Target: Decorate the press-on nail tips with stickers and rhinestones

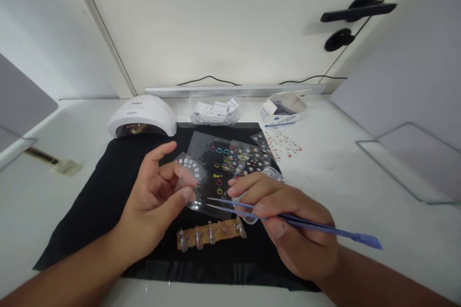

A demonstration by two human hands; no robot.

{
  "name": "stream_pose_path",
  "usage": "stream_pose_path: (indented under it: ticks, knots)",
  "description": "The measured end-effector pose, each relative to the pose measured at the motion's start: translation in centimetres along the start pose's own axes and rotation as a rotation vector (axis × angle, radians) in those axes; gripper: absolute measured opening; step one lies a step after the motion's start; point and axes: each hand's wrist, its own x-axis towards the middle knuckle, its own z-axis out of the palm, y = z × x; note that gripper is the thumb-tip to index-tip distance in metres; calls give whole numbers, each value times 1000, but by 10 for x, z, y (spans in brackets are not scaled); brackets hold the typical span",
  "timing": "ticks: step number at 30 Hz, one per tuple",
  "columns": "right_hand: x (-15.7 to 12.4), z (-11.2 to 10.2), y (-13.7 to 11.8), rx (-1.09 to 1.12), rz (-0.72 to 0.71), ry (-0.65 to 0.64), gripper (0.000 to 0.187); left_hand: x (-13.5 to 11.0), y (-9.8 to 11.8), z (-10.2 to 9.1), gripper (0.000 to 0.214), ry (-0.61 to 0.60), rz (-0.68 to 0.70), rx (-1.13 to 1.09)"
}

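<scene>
My left hand (154, 196) is closed in a pinch, thumb and index finger at a small clear sticker sheet (189, 167) with white ovals. A tiny coloured bit shows by the index fingertip. My right hand (295, 225) grips blue tweezers (309, 224), whose two thin tips are apart and point left toward the left fingertips. Beneath lies a larger clear sheet (203, 141) with neon outline stickers. Closer to me, a tan strip (218, 233) carries several shiny false nails. A clear container (248, 218) is partly hidden by my right fingers.
A black mat (108, 192) covers the white table. Behind it stand a white nail lamp (144, 112), a clear box (215, 110) of small packets and an opened carton (283, 108). More sticker sheets (252, 158) lie right of centre. A flat brush (54, 160) rests at left.
</scene>
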Motion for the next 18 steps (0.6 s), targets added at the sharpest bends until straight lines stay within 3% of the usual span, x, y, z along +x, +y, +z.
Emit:
stream_pose_path:
  ticks: [2, 5, 18]
  knots:
    - [-1, 1, 0, -3, -1, -12, 19, 0, 0, -3, 62, -48, 77, 76]
    - [-3, 3, 1, 18, -6, -29, 20, -1, 0, -8, 48, -121, 151, 182]
    - [-1, 5, 5, -9, -100, -72, 21, -1, 5, -3, 40, -139, 159, 225]
